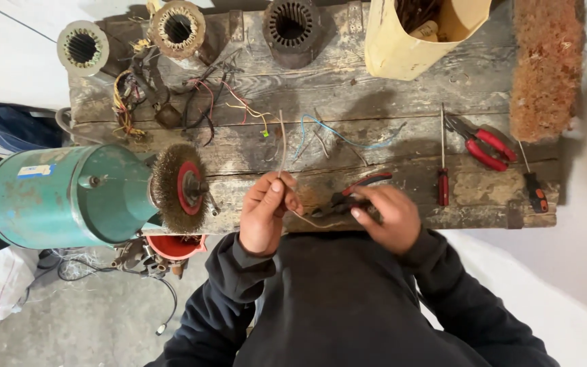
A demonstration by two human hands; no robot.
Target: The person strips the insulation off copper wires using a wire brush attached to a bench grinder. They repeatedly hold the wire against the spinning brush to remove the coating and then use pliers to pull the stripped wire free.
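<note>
Two hands meet at the near edge of the bench [375, 88], right in front of your chest, which keeps the work close under your eyes. Your left hand [265, 212] is closed in a loose fist around a thin pale wire [282, 146], thumb pressed on top; the wire stands up out of the fist and away across the planks, so the free end is out of your way. A lower stretch of it loops from under the fist toward your right hand [388, 216]. That hand is curled around dark pliers [351, 197] with red-trimmed handles, the fingers wrapped over them; whether the nose is biting the wire I cannot tell, as your fingers hide it. Both wrists are bent inward, elbows tucked at your sides. The wire wheel [179, 187] on the green grinder [69, 197] sits just left of your left hand. Red cutters [485, 145] and a screwdriver [442, 170] lie flat to your right, within reach.
</note>
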